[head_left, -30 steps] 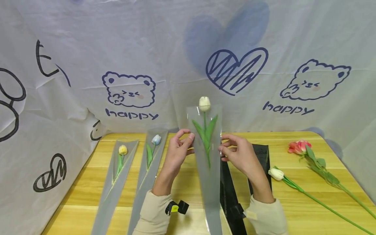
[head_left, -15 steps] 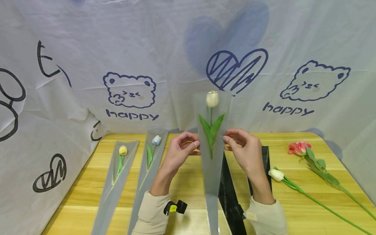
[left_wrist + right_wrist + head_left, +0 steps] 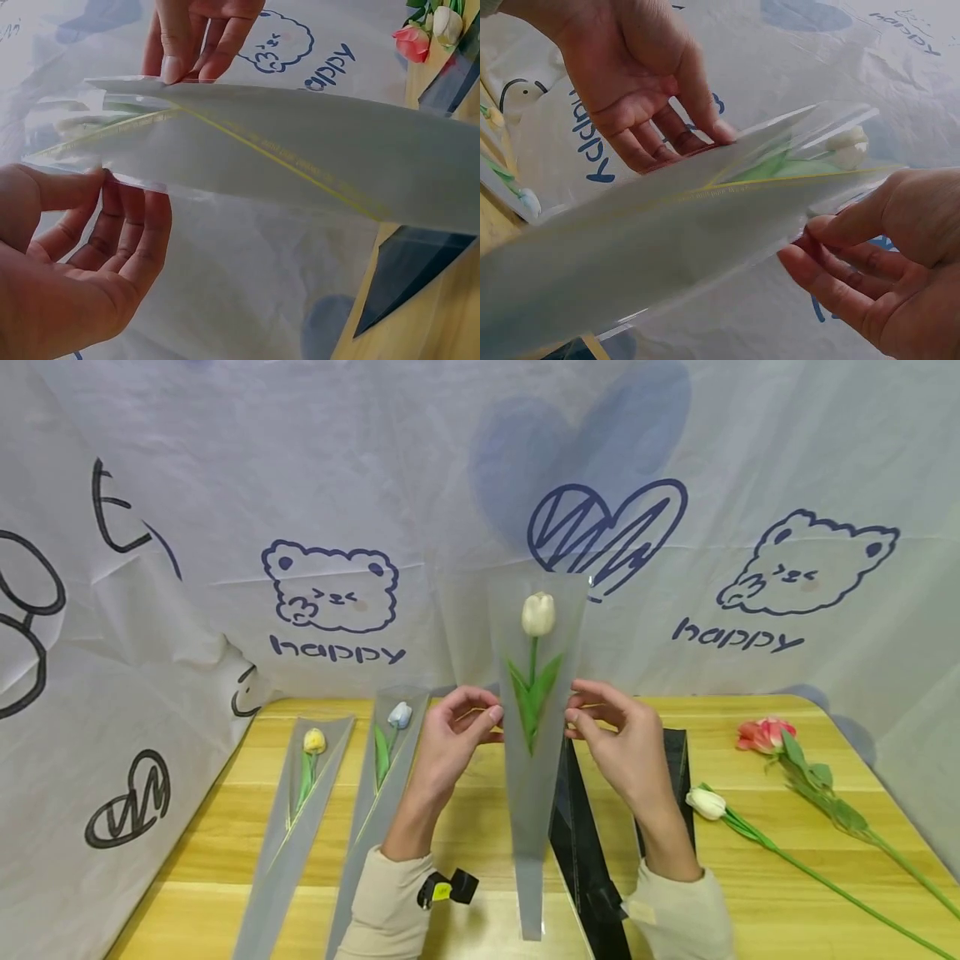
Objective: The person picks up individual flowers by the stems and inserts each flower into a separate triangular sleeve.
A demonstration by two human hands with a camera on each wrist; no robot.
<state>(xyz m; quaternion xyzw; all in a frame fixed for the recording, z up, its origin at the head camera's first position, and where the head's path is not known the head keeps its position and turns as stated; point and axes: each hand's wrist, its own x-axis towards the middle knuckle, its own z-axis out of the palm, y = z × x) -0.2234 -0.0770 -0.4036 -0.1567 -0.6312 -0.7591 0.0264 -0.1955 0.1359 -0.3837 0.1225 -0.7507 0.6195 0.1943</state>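
A clear-fronted flower sleeve [image 3: 534, 827], grey toward its narrow end, stands upright before me in the head view. Inside it is a white tulip [image 3: 537, 614] with two green leaves, its bloom below the sleeve's top edge. My left hand [image 3: 453, 739] pinches the sleeve's left edge between thumb and fingers. On the opposite edge, my right hand [image 3: 622, 739] pinches it at about the same height. Both wrist views show the sleeve's yellow-trimmed face [image 3: 285, 161], and the right wrist view shows the white bloom [image 3: 847, 146] through clear film.
To the left lie two wrapped tulips, a yellow one [image 3: 313, 743] and a pale blue one [image 3: 399, 717]. Black sleeves [image 3: 588, 860] lie behind and under my right arm. A loose white tulip [image 3: 707, 804] and a pink flower [image 3: 765, 737] rest at the right on the wooden table [image 3: 825, 877].
Both hands have lifted the sleeve, and its narrow bottom end now shows. The white bloom, which stuck out above the rim, now sits lower inside the sleeve.
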